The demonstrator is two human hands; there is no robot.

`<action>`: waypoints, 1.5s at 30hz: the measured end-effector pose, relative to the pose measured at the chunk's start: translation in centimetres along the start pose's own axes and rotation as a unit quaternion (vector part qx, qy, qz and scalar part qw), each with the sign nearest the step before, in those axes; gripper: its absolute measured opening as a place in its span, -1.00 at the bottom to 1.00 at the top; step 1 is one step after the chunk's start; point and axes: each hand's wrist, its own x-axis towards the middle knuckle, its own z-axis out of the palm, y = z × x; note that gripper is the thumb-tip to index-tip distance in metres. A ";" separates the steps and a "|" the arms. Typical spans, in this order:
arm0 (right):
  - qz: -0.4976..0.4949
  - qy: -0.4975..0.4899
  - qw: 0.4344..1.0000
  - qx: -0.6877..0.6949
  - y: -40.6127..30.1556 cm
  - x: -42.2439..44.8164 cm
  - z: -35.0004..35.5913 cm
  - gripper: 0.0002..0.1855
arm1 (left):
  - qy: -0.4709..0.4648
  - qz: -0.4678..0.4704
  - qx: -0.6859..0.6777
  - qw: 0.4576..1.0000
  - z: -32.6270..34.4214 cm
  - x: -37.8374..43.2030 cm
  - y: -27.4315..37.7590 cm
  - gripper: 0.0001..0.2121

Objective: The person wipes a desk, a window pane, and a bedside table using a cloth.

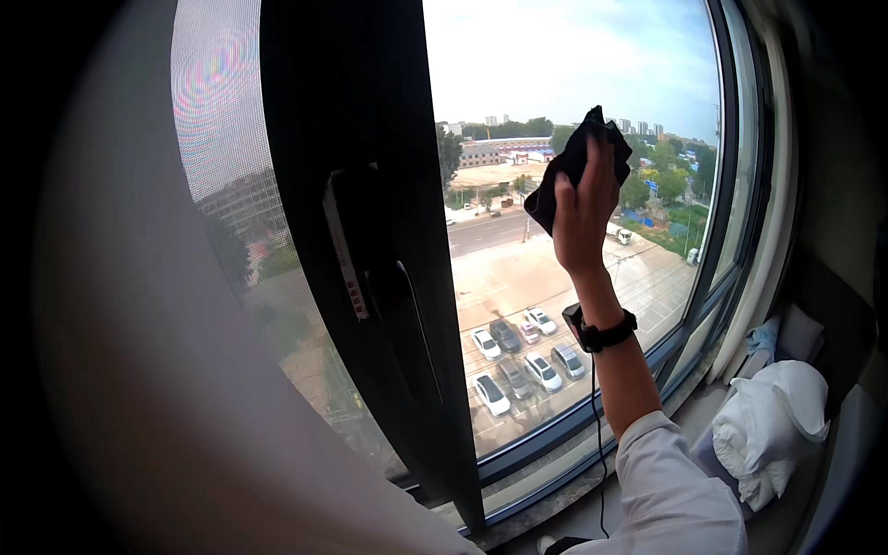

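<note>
My right hand (583, 208) is raised against the large window pane (562, 55), its fingers spread over a crumpled dark cloth (572, 163). The cloth sticks out above and to both sides of the fingers and appears pressed to the glass. On my right wrist sits a black strap (610, 336) with a small box attached, and a thin black cable (600, 444) hangs from it. Left of the pane stands a wide dark window frame post (361, 104) with a long handle (420, 326). My left hand is out of view.
A pale curtain (173, 347) fills the left side, near an insect screen (215, 83). Below the pane runs a stone sill (534, 510). White bedding (770, 430) lies bundled at the lower right. Parked cars (541, 371) show far below outside.
</note>
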 end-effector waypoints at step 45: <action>0.149 -0.065 0.986 0.023 20.6 -15.7 -7.9 -0.33 | 0.809 -0.044 -0.172 0.561 -21.2 6.6 12.6 0.14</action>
